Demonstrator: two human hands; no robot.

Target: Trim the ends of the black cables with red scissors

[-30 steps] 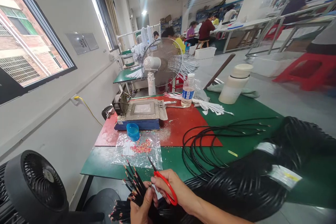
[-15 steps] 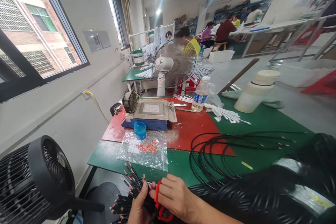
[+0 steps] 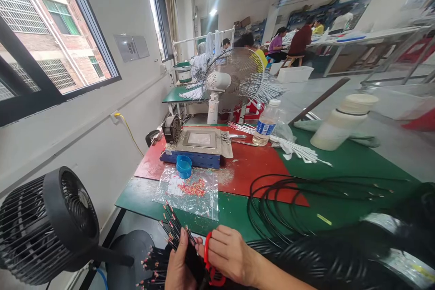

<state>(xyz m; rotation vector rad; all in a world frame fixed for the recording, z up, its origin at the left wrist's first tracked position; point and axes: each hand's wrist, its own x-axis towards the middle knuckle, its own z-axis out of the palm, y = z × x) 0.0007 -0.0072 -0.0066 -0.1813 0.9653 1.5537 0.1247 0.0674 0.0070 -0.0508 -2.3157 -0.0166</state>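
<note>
My left hand [image 3: 179,263] is wrapped round a bundle of black cables [image 3: 172,226] whose stripped ends point up and show coppery and reddish tips. My right hand [image 3: 227,253] is closed on red-handled scissors [image 3: 207,253], with its fingertips beside the cables at my left thumb. The scissor blades are hidden. Below and left of my left hand, more black cable ends [image 3: 154,263] fan out. Just beyond the hands, a clear plastic bag [image 3: 204,204] lies on the table with small red and orange bits [image 3: 192,186] on it.
A blue cup [image 3: 184,166] stands before a blue-based heating device [image 3: 197,158]. Behind are a bottle [image 3: 265,127] and white wires [image 3: 302,150]. Coiled black cables [image 3: 265,208] cover the right side. A black fan [image 3: 50,222] stands left. Several people sit in the background.
The view has shifted slightly, so the table and device appear a little farther right. Both hands keep their hold on the cables and scissors, with only slight finger movement.
</note>
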